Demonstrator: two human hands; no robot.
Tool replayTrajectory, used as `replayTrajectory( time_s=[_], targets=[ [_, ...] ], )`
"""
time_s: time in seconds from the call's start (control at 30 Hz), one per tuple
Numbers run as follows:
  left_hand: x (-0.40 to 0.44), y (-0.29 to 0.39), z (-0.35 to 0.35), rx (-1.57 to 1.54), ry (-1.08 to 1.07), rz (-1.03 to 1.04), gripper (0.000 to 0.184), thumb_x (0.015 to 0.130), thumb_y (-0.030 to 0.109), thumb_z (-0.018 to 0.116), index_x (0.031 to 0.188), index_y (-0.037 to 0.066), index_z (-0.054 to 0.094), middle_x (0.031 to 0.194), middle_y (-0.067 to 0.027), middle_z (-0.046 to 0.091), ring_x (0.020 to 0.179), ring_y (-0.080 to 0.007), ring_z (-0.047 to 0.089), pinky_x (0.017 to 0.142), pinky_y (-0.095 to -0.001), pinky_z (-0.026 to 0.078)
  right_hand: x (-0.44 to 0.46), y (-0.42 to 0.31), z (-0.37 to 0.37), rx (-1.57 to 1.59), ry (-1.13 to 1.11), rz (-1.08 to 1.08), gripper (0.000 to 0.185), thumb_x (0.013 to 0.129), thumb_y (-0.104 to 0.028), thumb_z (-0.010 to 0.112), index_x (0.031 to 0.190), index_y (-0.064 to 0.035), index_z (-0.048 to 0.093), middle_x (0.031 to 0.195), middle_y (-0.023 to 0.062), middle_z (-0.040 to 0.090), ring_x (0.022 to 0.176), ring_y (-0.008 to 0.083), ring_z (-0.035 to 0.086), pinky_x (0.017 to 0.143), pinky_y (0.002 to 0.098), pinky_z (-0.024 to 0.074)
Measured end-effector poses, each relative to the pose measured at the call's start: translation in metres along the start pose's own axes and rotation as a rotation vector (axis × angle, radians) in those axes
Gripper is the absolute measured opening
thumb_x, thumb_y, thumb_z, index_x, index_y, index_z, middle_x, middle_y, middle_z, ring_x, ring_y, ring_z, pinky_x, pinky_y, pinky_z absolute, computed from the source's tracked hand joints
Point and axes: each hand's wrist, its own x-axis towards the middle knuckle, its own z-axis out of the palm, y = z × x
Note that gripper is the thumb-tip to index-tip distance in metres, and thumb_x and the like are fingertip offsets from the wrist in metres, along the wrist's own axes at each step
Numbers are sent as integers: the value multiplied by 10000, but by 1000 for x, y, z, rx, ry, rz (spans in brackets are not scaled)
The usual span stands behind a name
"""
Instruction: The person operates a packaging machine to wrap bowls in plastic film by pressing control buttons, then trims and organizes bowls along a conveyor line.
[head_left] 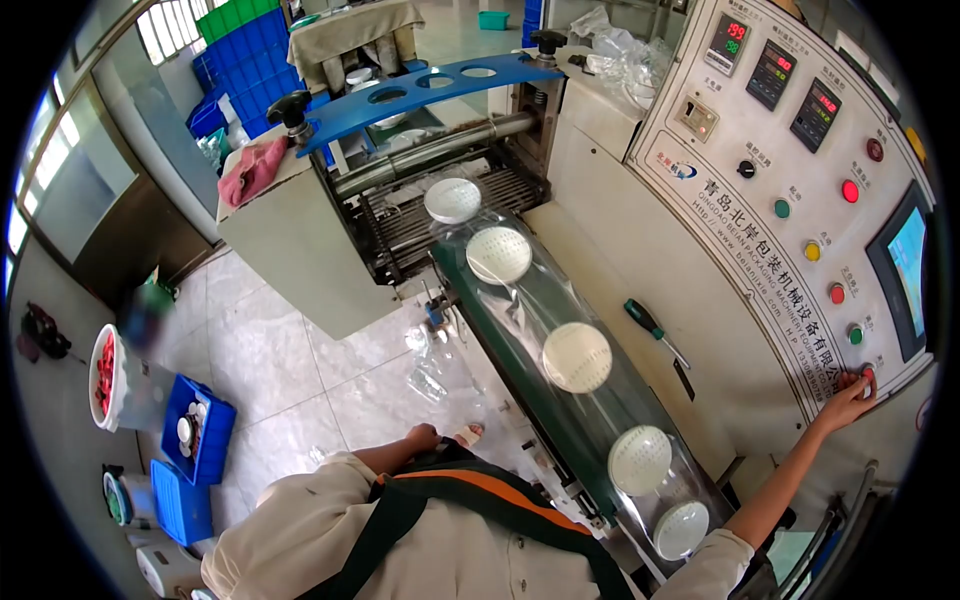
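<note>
My right hand [848, 402] reaches to the lower right corner of the control panel [715, 165]. Its fingers are apart, and a fingertip touches a small round button [868, 373]. Close to my body, my left hand [424, 438] is curled closed beside the conveyor; I see nothing in it. Along the green conveyor belt [622, 400] runs clear plastic film [545, 305], with several round white perforated pieces spaced in a row inside it. One such perforated disc [577, 357] lies mid-belt, and another [453, 200] is at the roller end.
A blue bracket with holes [430, 88] spans the metal rollers [435, 155]. A green-handled screwdriver [645, 318] lies on the ledge beside the belt. A pink cloth [253, 170] rests on the machine. Blue bins [199, 430] and a white bucket [135, 385] stand at left.
</note>
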Motion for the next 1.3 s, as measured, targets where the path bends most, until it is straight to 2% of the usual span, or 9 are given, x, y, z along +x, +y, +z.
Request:
replayTrajectory(
  time_s=[0.5,0.67,0.9,0.97,1.0,1.1,1.17,1.3],
  targets=[
    [-6,4,-3,46,1,10,372,740,355,578,926,45,667,951,-179,639,909,-323,602,824,-388,469,-3,-6,0,-21,-9,4,316,924,-234,494,1126,3,447,809,105,603,682,140,605,608,233,527],
    [-13,10,-9,-40,-8,-56,348,741,337,581,926,55,668,963,-179,634,913,-329,597,827,-391,466,-1,-1,-1,1,-11,-15,314,921,-234,499,1127,-2,447,808,107,604,681,143,607,608,235,531],
    [-12,5,-6,10,5,-27,344,744,335,581,915,49,667,959,-180,634,912,-330,597,826,-396,467,-6,-12,3,-15,-3,-12,291,916,-224,509,1108,-12,453,790,108,601,667,150,602,598,237,526],
    [-9,0,-3,8,84,41,351,717,348,562,847,42,674,844,-180,649,819,-335,618,781,-405,488,-6,-13,4,13,-10,6,291,913,-223,516,1106,-16,452,783,114,599,653,151,598,582,236,522],
    [-10,3,-6,10,25,-3,333,743,325,570,888,41,667,944,-178,637,895,-338,599,826,-402,469,-7,-16,5,0,10,18,287,910,-225,522,1096,-18,452,779,116,598,637,149,591,574,240,518],
    [-9,-1,-9,43,19,72,327,734,317,568,875,40,669,920,-181,640,880,-337,604,813,-402,474,-9,-22,5,-48,-1,-9,285,912,-219,518,1097,-18,439,765,106,593,623,142,583,576,246,512],
    [-6,-2,-8,43,6,99,331,725,318,564,866,38,669,901,-185,641,868,-336,607,801,-404,479,-8,-15,4,53,-4,-28,277,918,-204,502,1104,-12,428,766,106,592,631,141,583,585,246,512],
    [-5,-1,-11,44,3,52,342,724,330,566,872,39,668,898,-182,643,862,-334,610,800,-402,481,-8,-14,5,80,3,-11,275,922,-192,492,1113,-9,419,768,104,587,637,140,585,588,245,512]
  ],
)
